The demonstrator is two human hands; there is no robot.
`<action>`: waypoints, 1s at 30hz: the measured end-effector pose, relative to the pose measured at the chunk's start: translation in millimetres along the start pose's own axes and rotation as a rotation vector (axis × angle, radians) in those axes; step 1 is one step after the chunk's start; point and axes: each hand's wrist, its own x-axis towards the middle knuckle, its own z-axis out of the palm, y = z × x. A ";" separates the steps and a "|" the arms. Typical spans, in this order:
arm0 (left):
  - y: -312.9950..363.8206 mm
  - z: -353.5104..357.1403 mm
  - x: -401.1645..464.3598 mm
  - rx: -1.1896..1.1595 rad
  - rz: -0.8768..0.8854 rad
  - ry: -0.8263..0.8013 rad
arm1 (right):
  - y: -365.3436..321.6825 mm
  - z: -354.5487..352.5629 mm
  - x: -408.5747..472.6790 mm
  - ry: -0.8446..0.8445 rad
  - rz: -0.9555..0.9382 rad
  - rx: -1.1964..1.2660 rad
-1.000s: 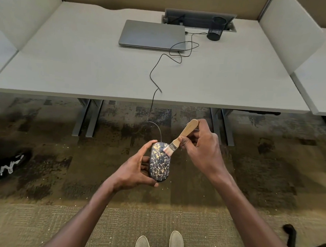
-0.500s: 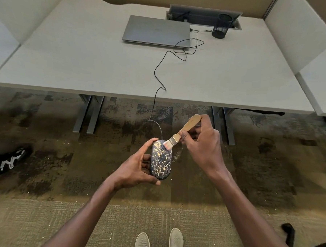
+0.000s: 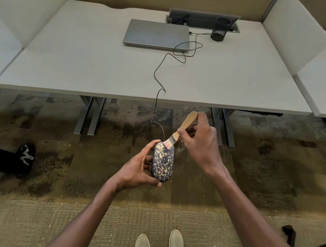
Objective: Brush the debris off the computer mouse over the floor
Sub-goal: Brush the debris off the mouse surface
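Observation:
A dark computer mouse (image 3: 163, 162) speckled with pale debris is held over the carpet, in front of the desk. My left hand (image 3: 137, 171) grips it from the left side, thumb near its front end. My right hand (image 3: 199, 142) holds a small wooden-handled brush (image 3: 178, 133). The brush bristles rest on the mouse's front right corner. The mouse's black cable (image 3: 158, 96) runs up over the desk edge to a closed grey laptop (image 3: 156, 34).
A grey desk (image 3: 86, 66) with side partitions stands ahead, with a black mesh pen cup (image 3: 219, 29) at the back. Pale crumbs dot the patterned carpet (image 3: 61, 174). My shoes (image 3: 158, 244) are below. Another person's black shoe (image 3: 25, 158) is at left, a chair base (image 3: 292, 237) at right.
The view shifted slightly, so the desk appears lower. The brush stays at the mouse's front end with small strokes; both hands hold their grips.

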 end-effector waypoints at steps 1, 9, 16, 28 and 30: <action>0.1 0.8 -0.1 -0.001 0.001 0.000 | 0.4 0.0 0.5 -0.002 0.003 -0.008; 1.4 6.9 -3.1 -0.007 -0.011 0.014 | 4.3 -11.4 1.7 0.056 0.023 -0.056; 5.6 13.6 -1.9 -0.032 0.006 0.022 | 6.7 -11.8 -3.7 0.022 0.071 0.036; 13.2 19.7 1.6 -0.012 0.010 0.059 | 8.7 -26.7 -19.2 0.048 0.081 0.101; 13.8 21.5 3.1 -0.018 0.019 0.057 | 8.1 -25.2 -22.7 0.034 0.072 0.099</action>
